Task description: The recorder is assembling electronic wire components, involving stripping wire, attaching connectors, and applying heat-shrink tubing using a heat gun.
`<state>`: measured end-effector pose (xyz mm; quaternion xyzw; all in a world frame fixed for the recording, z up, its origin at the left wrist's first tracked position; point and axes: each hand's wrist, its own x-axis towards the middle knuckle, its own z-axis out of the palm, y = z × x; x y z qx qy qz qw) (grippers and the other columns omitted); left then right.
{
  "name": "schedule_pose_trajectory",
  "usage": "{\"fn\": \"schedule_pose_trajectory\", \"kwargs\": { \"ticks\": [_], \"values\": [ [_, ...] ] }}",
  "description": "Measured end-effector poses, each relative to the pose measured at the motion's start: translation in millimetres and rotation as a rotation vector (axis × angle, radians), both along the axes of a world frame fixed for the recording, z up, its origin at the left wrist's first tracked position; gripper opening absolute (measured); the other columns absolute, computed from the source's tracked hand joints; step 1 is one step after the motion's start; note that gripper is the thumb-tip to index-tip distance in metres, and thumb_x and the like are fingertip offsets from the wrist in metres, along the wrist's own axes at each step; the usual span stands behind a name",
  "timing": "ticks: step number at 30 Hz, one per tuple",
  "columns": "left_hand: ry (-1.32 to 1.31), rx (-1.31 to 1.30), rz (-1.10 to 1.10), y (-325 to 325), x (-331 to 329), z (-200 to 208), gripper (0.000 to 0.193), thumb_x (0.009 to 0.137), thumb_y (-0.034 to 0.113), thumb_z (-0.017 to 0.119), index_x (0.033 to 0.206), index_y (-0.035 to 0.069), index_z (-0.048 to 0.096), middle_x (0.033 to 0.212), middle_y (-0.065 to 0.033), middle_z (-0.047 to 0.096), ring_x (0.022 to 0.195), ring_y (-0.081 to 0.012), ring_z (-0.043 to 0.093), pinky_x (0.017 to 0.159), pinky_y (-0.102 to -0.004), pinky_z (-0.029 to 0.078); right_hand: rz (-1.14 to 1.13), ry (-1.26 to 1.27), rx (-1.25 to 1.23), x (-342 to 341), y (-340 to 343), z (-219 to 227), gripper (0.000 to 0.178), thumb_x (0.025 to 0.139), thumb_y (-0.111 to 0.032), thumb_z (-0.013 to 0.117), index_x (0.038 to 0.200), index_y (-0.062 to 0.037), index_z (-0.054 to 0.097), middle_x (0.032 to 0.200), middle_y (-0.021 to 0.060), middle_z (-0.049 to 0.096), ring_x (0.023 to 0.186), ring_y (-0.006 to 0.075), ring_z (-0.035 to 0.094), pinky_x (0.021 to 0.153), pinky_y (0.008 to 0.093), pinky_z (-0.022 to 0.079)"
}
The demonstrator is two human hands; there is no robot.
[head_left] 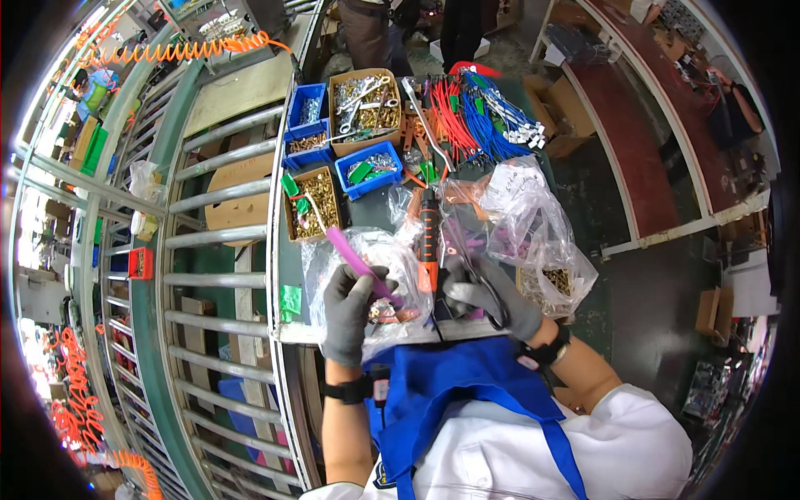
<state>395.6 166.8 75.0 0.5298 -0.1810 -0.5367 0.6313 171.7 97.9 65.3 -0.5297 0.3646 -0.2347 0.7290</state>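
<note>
Near table edge [302, 333]: left fingers [362, 289] pinch pink strip [354, 257]; right fingers [465, 292] grip scissors [498, 310] (apparently).

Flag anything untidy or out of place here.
Silver spanner-like metal tools lie across the open brown cardboard box of small metal parts, where they look misplaced. A crumpled clear plastic bag sprawls untidily over the right of the dark green bench. Nothing is clearly damaged.

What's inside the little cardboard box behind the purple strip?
The box holds gold-coloured metal pieces, green bits and a white stick. The purple strip hides one corner; anything beneath the top layer is covered.
</note>
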Motion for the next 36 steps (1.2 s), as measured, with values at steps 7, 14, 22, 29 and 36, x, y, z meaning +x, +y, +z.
{"fn": "schedule_pose_trajectory", "kwargs": {
  "ticks": [7, 14, 22, 29, 36],
  "values": [
    [-0.083, 0.216, -0.301, 48.0, -31.7, -25.5, 0.02, 0.091, 0.012, 0.057, 0.106, -0.002, 0.059, 0.087, -0.0048, 0.063, 0.078, -0.0111, 0.061, 0.072, -0.0277, 0.052, -0.076, -0.266, 0.35, 64.7, -17.3, -53.8, 0.022, 0.091, -0.029, 0.058, 0.098, -0.009, 0.057, 0.08, 0.0025, 0.056, 0.063, 0.0106, 0.054, 0.057, 0.0256, 0.048],
    [0.068, 0.359, -0.035, 60.8, -35.7, -69.4, 0.019, 0.095, 0.017, 0.054, 0.099, -0.001, 0.06, 0.077, -0.0037, 0.061, 0.062, -0.0112, 0.058, 0.06, -0.027, 0.053, -0.037, -0.394, 0.738, 71.5, -26.5, -106.7, 0.018, 0.095, -0.027, 0.055, 0.093, -0.0095, 0.052, 0.076, -0.0034, 0.049, 0.059, 0.007, 0.047, 0.055, 0.0208, 0.043],
    [0.048, 0.33, -0.073, 63.9, 8.9, -105.6, 0.019, 0.095, 0.02, 0.055, 0.098, 0.003, 0.06, 0.072, -0.0001, 0.06, 0.049, -0.0052, 0.05, 0.048, -0.0212, 0.046, 0.909, 0.704, -0.413, 37.9, -17.4, -59.5, 0.035, 0.095, -0.021, 0.042, 0.128, -0.0155, 0.051, 0.096, 0.0151, 0.063, 0.085, 0.0291, 0.064, 0.076, 0.0385, 0.049],
    [0.034, 0.379, -0.107, 52.0, 3.9, -105.8, 0.019, 0.092, 0.021, 0.057, 0.1, 0.005, 0.063, 0.067, 0.0022, 0.055, 0.048, -0.0035, 0.044, 0.044, -0.0173, 0.034, 1.02, 0.718, -0.47, 69.7, -25.0, -84.9, 0.033, 0.096, -0.023, 0.041, 0.125, -0.0134, 0.053, 0.095, 0.0162, 0.065, 0.087, 0.0321, 0.065, 0.076, 0.0406, 0.049],
    [0.038, 0.421, -0.062, 52.0, 3.9, -117.9, 0.024, 0.09, 0.017, 0.057, 0.109, 0.003, 0.062, 0.065, 0.0027, 0.053, 0.049, -0.003, 0.042, 0.043, -0.0165, 0.031, 0.913, 0.652, -0.401, 68.7, -21.5, -119.1, 0.025, 0.094, -0.029, 0.048, 0.104, -0.0064, 0.052, 0.086, 0.0202, 0.064, 0.079, 0.0371, 0.065, 0.07, 0.0437, 0.049]
  ]
}}
